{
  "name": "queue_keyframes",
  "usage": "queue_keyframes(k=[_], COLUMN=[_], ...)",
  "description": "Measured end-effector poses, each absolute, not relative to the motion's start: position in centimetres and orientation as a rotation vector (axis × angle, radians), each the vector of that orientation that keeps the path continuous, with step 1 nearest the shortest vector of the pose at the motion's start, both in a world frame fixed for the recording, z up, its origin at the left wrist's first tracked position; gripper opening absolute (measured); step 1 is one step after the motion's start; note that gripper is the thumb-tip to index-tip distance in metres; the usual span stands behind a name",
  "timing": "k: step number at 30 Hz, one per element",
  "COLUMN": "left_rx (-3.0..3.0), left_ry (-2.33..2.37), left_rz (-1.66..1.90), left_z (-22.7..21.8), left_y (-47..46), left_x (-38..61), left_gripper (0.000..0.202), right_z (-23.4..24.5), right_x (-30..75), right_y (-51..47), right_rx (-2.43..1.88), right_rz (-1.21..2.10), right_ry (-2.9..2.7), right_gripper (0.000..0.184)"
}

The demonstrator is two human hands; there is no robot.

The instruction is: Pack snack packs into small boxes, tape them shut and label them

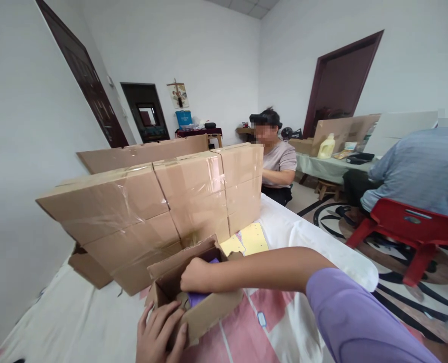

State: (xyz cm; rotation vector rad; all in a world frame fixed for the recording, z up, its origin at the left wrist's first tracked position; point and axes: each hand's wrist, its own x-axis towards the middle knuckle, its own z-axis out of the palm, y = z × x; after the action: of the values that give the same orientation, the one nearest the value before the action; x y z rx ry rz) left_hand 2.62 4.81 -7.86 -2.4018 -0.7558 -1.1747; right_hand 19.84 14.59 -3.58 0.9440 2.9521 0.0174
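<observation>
A small open cardboard box sits on the cloth-covered table right in front of me. My right hand reaches down into it, fingers curled out of sight onto a purple thing inside. My left hand lies against the box's near left corner with its fingers spread flat on the cardboard. My right arm in a purple sleeve crosses in from the lower right.
A wall of taped cardboard boxes stands just behind the small box. Yellow sheets lie beside them. A person in a headset sits beyond the table. Another person sits on a red chair at right.
</observation>
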Motion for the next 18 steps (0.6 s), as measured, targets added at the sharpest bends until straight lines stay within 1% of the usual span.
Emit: queue_keyframes(k=[2, 5, 7, 8, 9, 10, 12, 13, 14, 15, 16, 17, 18], left_rx=[-2.387, -2.352, -2.250, -2.190, -2.144, -2.125, -2.199, -2.268, -2.335, -2.387, -2.431, -2.476, -2.515], left_ry=[-0.758, -0.878, -1.084, -1.203, -1.315, -1.412, -1.555, -1.586, -1.596, -1.573, -1.522, -1.449, -1.365], left_rz=[-1.181, -1.220, -1.380, -1.511, -1.669, -1.836, -2.100, -2.179, -2.211, -2.203, -2.159, -2.086, -2.009], left_z=[-8.4, -10.4, -12.2, -13.2, -14.1, -14.9, -15.9, -16.2, -16.2, -16.0, -15.6, -15.1, -14.5], left_y=[4.6, 4.1, 4.0, 4.1, 4.3, 4.5, 4.9, 5.0, 5.1, 5.2, 5.3, 5.4, 5.4], left_x=[2.6, 1.5, -0.1, -0.9, -1.6, -2.1, -2.1, -1.6, -0.8, 0.0, 0.9, 1.7, 2.4], left_gripper=[0.018, 0.026, 0.040, 0.050, 0.059, 0.068, 0.085, 0.094, 0.104, 0.115, 0.125, 0.131, 0.135], right_z=[-2.4, 0.1, 1.6, 2.0, 1.9, 1.4, -0.9, -2.4, -3.9, -5.4, -6.6, -7.5, -8.1], right_x=[19.8, 20.7, 22.9, 24.5, 26.3, 28.2, 31.6, 32.8, 33.7, 34.1, 34.1, 33.8, 33.4], right_y=[13.5, 10.0, 6.7, 5.0, 3.5, 2.2, 0.8, 0.6, 0.7, 1.1, 1.6, 2.1, 2.5], right_rx=[0.955, 0.966, 0.982, 1.032, 1.192, 1.493, 2.465, 2.908, 3.148, 3.192, 3.084, 2.898, 2.709], right_rz=[0.087, 0.235, 0.351, 0.358, 0.320, 0.223, -0.179, -0.508, -0.917, -1.368, -1.756, -2.028, -2.162], right_ry=[2.885, 2.936, 3.145, 3.295, 3.439, 3.540, 3.474, 3.283, 3.093, 2.949, 2.864, 2.842, 2.870], right_gripper=[0.012, 0.016, 0.016, 0.017, 0.020, 0.026, 0.036, 0.043, 0.049, 0.054, 0.057, 0.059, 0.060])
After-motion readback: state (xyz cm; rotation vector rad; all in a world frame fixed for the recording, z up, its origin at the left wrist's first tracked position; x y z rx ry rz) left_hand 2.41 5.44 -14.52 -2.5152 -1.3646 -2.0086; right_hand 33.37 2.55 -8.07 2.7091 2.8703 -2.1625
